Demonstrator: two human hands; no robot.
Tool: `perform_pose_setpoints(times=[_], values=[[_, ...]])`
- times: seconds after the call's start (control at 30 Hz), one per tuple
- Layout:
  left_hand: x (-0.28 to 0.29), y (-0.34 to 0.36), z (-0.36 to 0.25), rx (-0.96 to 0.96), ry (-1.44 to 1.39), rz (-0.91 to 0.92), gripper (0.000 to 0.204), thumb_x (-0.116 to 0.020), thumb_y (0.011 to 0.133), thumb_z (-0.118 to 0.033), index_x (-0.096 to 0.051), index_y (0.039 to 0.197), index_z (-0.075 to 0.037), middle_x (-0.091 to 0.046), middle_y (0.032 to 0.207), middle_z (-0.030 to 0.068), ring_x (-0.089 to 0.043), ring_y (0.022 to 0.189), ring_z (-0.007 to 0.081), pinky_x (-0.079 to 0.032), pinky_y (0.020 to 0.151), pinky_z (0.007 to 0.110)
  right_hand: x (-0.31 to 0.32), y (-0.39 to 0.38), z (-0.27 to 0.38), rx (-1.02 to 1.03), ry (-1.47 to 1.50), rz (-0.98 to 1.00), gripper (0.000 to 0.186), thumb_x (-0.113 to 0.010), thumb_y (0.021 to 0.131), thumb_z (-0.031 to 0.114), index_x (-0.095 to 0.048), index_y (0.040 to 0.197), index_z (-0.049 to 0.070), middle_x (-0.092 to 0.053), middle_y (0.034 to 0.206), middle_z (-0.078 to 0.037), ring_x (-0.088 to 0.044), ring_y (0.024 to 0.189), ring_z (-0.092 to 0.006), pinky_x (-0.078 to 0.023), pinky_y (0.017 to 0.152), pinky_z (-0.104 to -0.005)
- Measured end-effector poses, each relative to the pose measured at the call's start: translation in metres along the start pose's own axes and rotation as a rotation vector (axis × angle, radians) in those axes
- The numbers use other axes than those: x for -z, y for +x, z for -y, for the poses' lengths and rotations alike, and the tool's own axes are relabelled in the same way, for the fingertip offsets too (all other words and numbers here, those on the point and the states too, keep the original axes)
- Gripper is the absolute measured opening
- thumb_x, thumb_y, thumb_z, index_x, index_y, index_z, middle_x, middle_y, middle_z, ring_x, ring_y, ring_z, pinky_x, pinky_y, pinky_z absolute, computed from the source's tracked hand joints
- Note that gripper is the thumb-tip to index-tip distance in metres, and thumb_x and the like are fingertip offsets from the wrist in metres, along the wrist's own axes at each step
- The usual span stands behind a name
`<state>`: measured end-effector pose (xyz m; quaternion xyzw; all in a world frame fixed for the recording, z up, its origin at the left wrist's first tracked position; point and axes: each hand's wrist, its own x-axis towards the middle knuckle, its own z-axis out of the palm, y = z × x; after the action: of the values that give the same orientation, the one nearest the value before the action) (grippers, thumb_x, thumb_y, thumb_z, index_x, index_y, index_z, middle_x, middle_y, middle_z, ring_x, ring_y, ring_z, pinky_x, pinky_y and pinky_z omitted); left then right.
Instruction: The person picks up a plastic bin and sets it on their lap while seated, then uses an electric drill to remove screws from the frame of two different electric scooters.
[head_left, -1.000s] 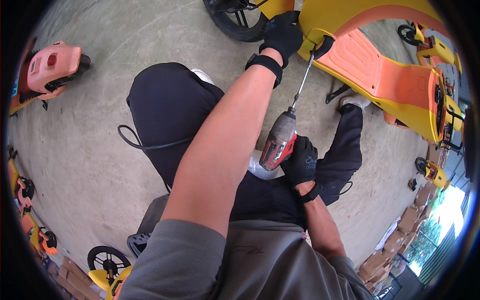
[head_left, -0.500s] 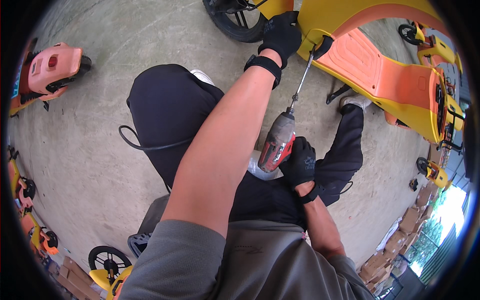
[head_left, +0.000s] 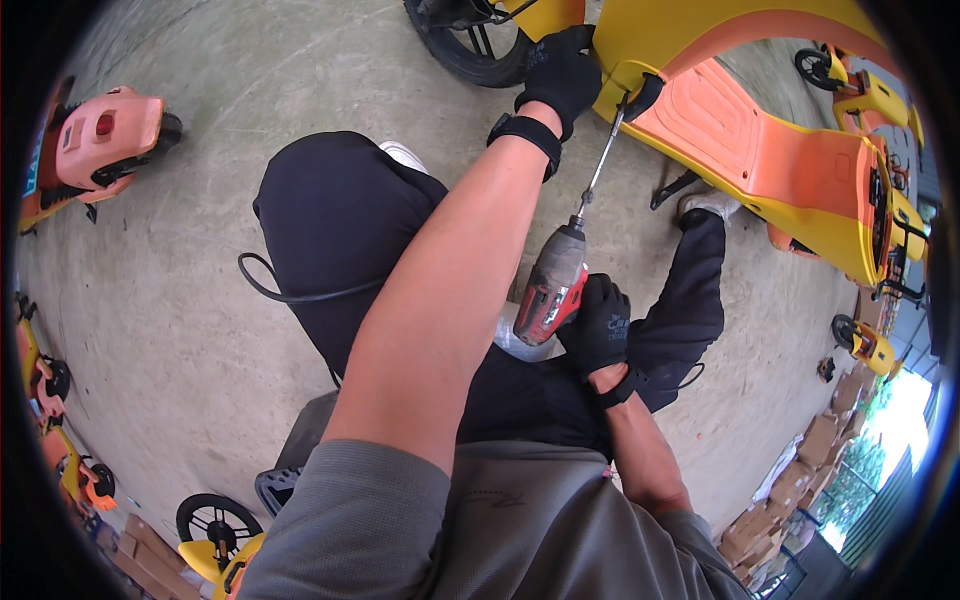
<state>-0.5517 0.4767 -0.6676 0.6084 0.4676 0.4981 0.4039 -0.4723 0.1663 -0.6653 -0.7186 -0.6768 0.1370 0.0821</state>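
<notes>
Floor (head_left: 180,340); right hand (head_left: 600,322) around drill (head_left: 552,285)

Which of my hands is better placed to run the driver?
Likely your right hand: it grips the driver, whose bit points toward the scooter by its black hook. Your left hand is at the edge of the yellow panel, away from the driver.

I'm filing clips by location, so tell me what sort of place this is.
Probably a scooter workshop or assembly warehouse: yellow-and-orange scooters around a concrete floor, cardboard boxes at lower right, and a power driver in the right hand.
</notes>
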Motion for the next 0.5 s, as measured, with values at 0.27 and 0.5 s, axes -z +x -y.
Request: perform_pose_setpoints(times=[0.27,0.5], values=[[0.0003,-0.0014,0.0004,0.003,0.014,0.000,0.035,-0.056,0.077,-0.007,-0.073,0.108,-0.004,-0.072,0.103,0.0220,-0.067,0.102,0.0383,-0.052,0.091,0.042,0.0011,-0.0013,-0.0013,-0.014,0.009,0.019,0.044,-0.073,0.062,0.013,-0.056,0.102,0.005,-0.056,0.096,-0.013,-0.058,0.091,-0.0366,-0.043,0.077,-0.0486],[-0.0011,-0.0010,0.0015,0.020,0.015,0.005,0.034,-0.056,0.077,-0.008,-0.072,0.108,-0.004,-0.072,0.102,0.0217,-0.067,0.102,0.0389,-0.052,0.092,0.043,0.0011,-0.0022,0.0001,-0.023,-0.038,0.041,0.046,-0.073,0.063,0.014,-0.056,0.105,0.006,-0.057,0.097,-0.013,-0.058,0.091,-0.0361,-0.044,0.077,-0.0481]])
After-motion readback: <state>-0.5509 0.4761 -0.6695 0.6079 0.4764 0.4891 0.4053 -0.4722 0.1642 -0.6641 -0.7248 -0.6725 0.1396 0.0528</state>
